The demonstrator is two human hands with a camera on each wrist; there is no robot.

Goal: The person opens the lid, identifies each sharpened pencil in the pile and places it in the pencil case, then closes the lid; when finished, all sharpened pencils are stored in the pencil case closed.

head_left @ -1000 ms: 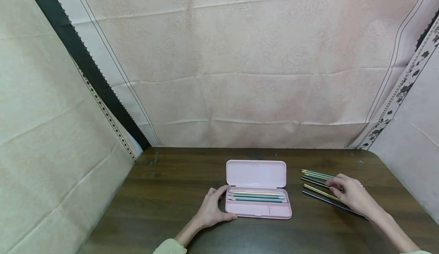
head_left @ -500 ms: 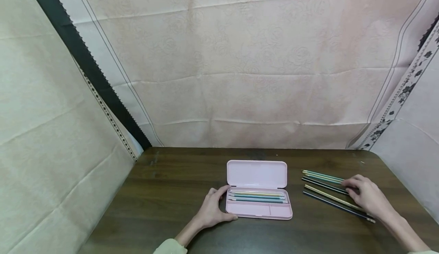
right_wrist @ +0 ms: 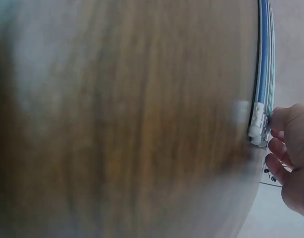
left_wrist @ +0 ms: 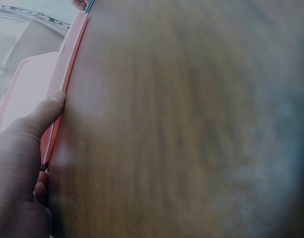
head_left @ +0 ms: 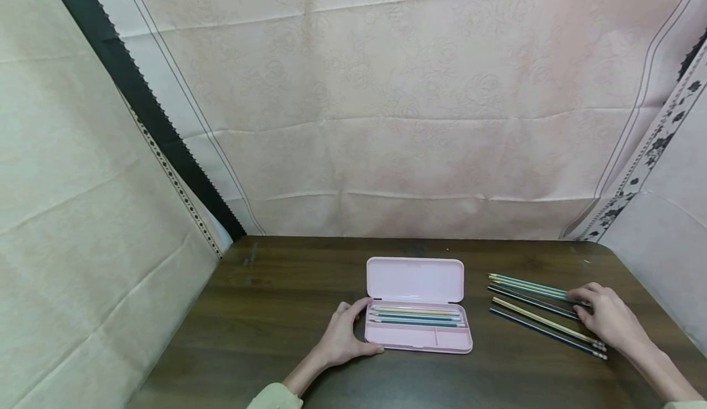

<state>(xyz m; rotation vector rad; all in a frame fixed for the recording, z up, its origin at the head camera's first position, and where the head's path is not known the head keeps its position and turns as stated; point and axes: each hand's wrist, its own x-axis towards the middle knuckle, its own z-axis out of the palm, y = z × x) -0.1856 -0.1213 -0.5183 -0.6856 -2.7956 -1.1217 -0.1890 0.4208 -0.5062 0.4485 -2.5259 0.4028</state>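
A pink pencil case (head_left: 405, 336) lies open on the table, its lid (head_left: 415, 279) tipped back and several pencils (head_left: 417, 317) in its rear compartment. My left hand (head_left: 341, 338) grips the case's left end, thumb (left_wrist: 54, 98) at the front edge and fingers at the back. To the right lie green pencils (head_left: 525, 285), dark pencils (head_left: 530, 301), a yellow pencil (head_left: 536, 317) and a navy pencil (head_left: 544, 333), fanned out. Bent over the right ends of the green and dark ones is my right hand (head_left: 612, 317); I cannot tell whether it pinches any.
The brown wooden table (head_left: 298, 286) is bordered at the back by a pale patterned cloth (head_left: 386, 151). More cloth hangs on the left (head_left: 99, 212) and right (head_left: 668, 225) sides. A bare strip of wood separates the case from the loose pencils.
My right hand has slid rightward along the pencils to their right ends, uncovering their middles and the lower ones' tips. The left hand and the case stay put.
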